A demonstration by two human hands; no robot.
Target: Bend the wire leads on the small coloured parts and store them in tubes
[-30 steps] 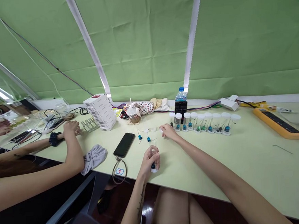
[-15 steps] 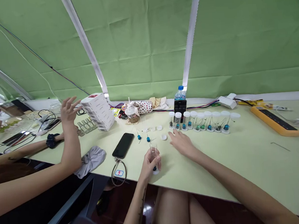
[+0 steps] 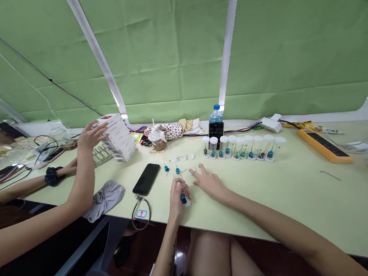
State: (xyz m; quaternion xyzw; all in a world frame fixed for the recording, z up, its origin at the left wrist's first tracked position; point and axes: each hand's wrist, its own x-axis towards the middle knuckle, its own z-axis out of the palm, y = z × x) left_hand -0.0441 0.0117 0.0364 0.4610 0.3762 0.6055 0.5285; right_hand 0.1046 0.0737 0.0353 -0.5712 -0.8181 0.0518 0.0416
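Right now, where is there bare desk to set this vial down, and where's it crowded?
Bare desk lies between the vial row and the orange power strip. Crowded: around your left hand, between the phone and loose caps.

Left hand [image 3: 177, 199] low and near, fingers [image 3: 175, 192] curled tightly closed, left forearm [image 3: 166, 250] running almost straight up from the near edge of view. Right hand [image 3: 208, 183] further right, palm down and open, fingers [image 3: 195, 173] spread toward the far left, right forearm [image 3: 273, 221] reaching in from the near right.
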